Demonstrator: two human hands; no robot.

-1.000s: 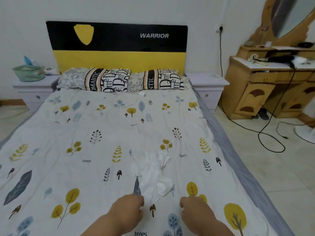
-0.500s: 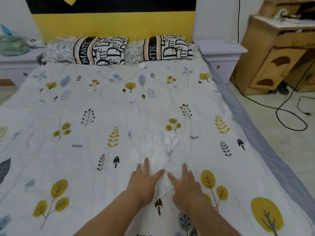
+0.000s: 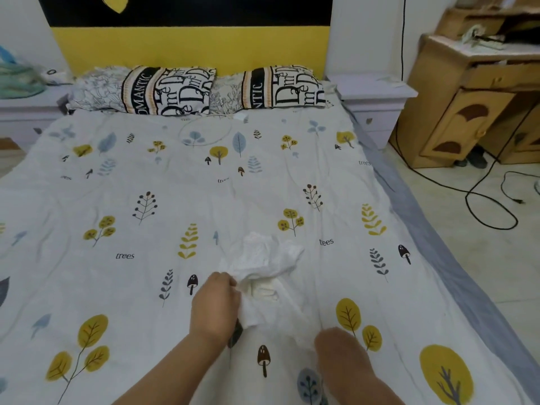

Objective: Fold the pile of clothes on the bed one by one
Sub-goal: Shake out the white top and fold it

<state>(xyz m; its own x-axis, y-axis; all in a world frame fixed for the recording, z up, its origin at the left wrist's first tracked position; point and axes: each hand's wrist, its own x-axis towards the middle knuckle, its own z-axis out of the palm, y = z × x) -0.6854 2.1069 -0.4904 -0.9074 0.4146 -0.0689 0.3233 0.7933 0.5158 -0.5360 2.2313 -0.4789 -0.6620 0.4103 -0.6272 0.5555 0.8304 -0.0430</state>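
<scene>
The left hand [image 3: 214, 305] pinched the near edge of the white garment [image 3: 264, 266] crumpled mid-bed [image 3: 146, 287], the right hand's [image 3: 340, 350] fingers too blurred to tell; spreading it flat likely came next.

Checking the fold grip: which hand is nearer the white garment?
Left. The left hand grips the white garment at its left edge; the right hand is blurred, near its lower right corner.
</scene>
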